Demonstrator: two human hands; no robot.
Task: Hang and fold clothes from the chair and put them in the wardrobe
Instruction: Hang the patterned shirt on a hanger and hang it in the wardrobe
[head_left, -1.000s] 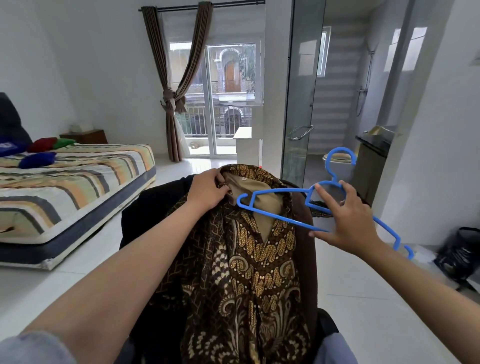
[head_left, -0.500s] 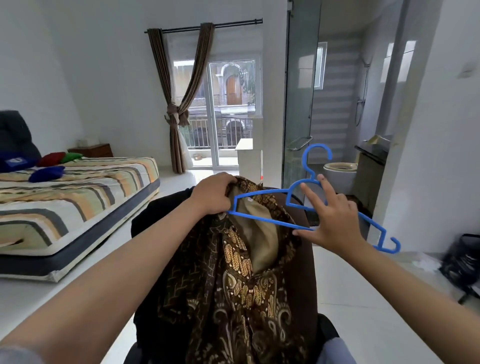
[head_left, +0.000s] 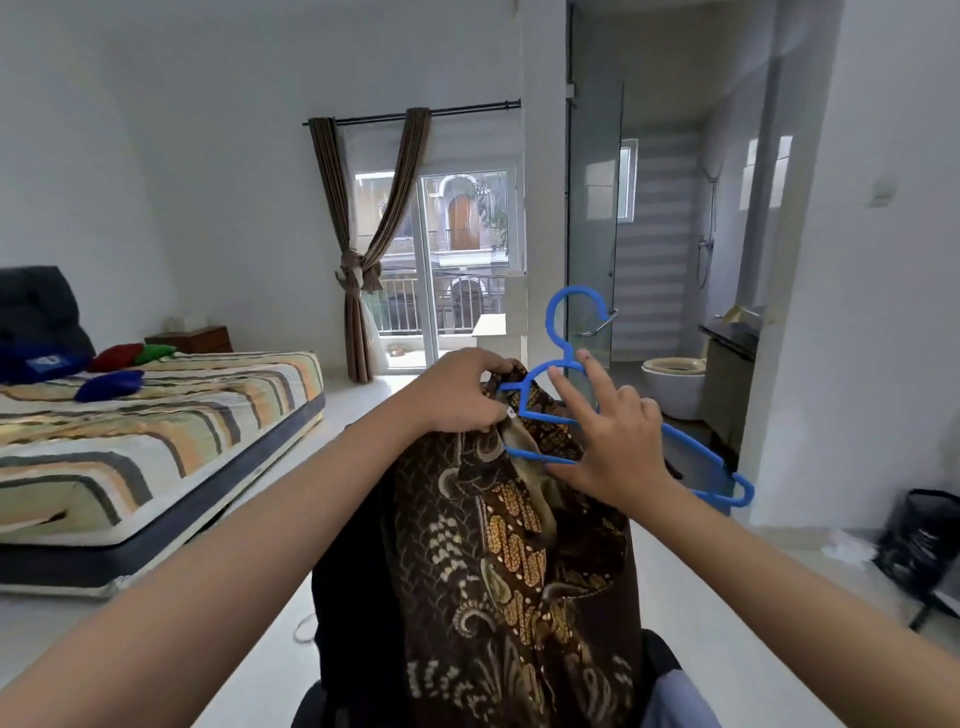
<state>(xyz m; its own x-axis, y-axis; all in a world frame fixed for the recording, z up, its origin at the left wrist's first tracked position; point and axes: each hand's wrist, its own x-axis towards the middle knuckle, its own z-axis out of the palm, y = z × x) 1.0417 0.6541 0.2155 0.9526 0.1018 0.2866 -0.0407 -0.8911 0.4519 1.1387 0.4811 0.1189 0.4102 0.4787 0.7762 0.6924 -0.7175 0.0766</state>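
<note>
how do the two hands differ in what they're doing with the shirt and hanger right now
The left hand has its fingers curled, pinching the collar of the brown patterned shirt; the right hand has its fingers spread, holding the blue hanger. The left hand's grip is on cloth, the right hand's on plastic. The left hand sits a little higher in view than the right hand. Both meet at the collar, where one end of the hanger goes in.

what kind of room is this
Most likely a bedroom with an attached bathroom. A striped mattress lies on the floor at left, a curtained glass door opens to a balcony, and a toilet and shower show behind a glass partition at right.
</note>
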